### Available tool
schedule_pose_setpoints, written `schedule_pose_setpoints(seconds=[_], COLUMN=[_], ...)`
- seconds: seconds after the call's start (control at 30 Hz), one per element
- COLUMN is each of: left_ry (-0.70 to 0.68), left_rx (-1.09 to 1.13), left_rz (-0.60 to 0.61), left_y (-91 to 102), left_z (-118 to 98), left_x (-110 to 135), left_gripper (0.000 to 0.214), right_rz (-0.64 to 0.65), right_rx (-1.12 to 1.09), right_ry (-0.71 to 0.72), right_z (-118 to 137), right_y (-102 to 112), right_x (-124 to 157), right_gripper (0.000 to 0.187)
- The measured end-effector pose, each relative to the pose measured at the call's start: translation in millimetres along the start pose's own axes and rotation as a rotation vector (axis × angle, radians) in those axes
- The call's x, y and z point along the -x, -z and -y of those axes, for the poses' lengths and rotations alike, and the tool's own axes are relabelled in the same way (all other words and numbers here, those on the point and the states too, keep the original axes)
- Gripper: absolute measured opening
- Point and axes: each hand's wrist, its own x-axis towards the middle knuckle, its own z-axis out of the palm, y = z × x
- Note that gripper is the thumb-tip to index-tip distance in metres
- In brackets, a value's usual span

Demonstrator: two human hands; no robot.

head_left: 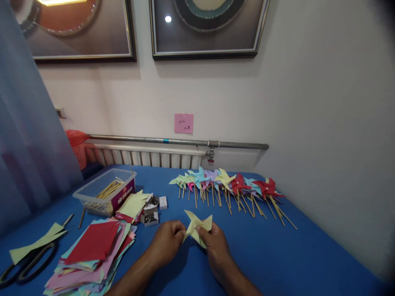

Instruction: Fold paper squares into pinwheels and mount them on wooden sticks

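A pale yellow paper pinwheel [191, 227] is held up over the blue tabletop between my two hands. My right hand [216, 242] grips it, with the thumb pressed at its centre beside a small pin head. On the other side my left hand [168, 242] has its fingers closed, pinching the edge of the lower left blade. No stick shows on this pinwheel; what lies behind the paper is hidden. Just beyond my left hand stand small open boxes of metal pins [150, 218], with a small white box [163, 202] beside them.
Finished pinwheels on sticks [226, 181] lie in a row at the back right. On the left are stacked coloured paper squares [92, 242], scissors [37, 263] under yellow paper, and a clear plastic tub [80, 193] of wooden sticks. A pipe [148, 140] runs along the wall.
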Motion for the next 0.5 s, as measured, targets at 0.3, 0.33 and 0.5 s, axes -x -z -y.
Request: schedule_pose_setpoints(seconds=[0.3, 0.33, 0.5], left_ry=[-0.004, -0.008, -0.01], left_rx=[0.02, 0.023, 0.041], left_rz=[0.01, 0.004, 0.009], left_y=[-2.4, -2.8, -3.5], left_z=[3.1, 3.9, 5.1], left_x=[-1.1, -1.4, -2.0], left_gripper=[0.018, 0.018, 0.017], right_rz=[0.026, 0.036, 0.04], right_rx=[0.001, -0.004, 0.003], right_ry=[0.005, 0.009, 0.019], right_z=[3.5, 4.1, 5.0], right_y=[-1.7, -2.2, -2.2], right_x=[2.1, 2.5, 3.0], right_gripper=[0.044, 0.044, 0.045])
